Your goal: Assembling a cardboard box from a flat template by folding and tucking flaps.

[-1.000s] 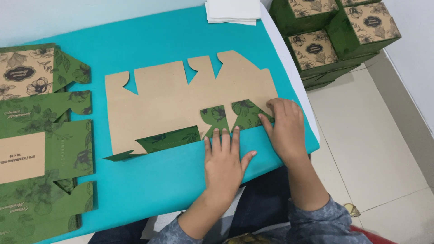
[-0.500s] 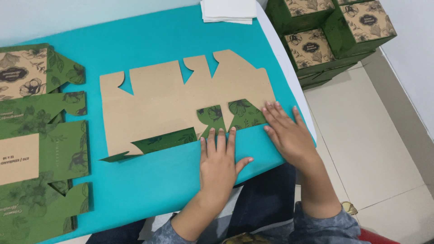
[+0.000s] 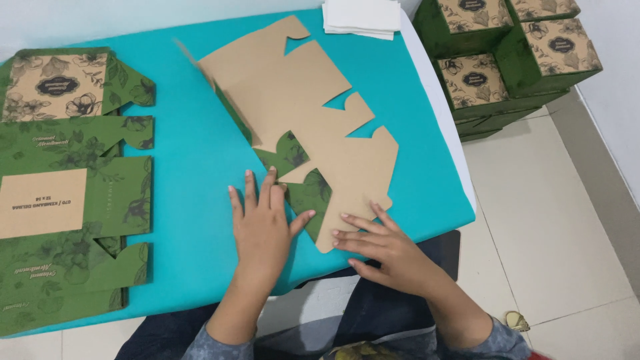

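Observation:
A flat die-cut cardboard box blank (image 3: 303,107) lies brown side up on the turquoise table (image 3: 193,160), turned diagonally, with green printed flaps (image 3: 293,150) folded over along its near edge. My left hand (image 3: 263,223) rests flat, fingers apart, on the table and on a green flap. Fingers spread, my right hand (image 3: 377,243) presses on the blank's near brown corner. Neither hand grips anything.
A stack of green floral flat blanks (image 3: 67,187) covers the table's left side. White sheets (image 3: 363,15) lie at the far edge. Assembled green boxes with brown lids (image 3: 507,57) are stacked on the tiled floor to the right. My knees are under the table's near edge.
The blank has been rotated from lying crosswise to a diagonal, its far end swung away. Both hands have stayed at its near end.

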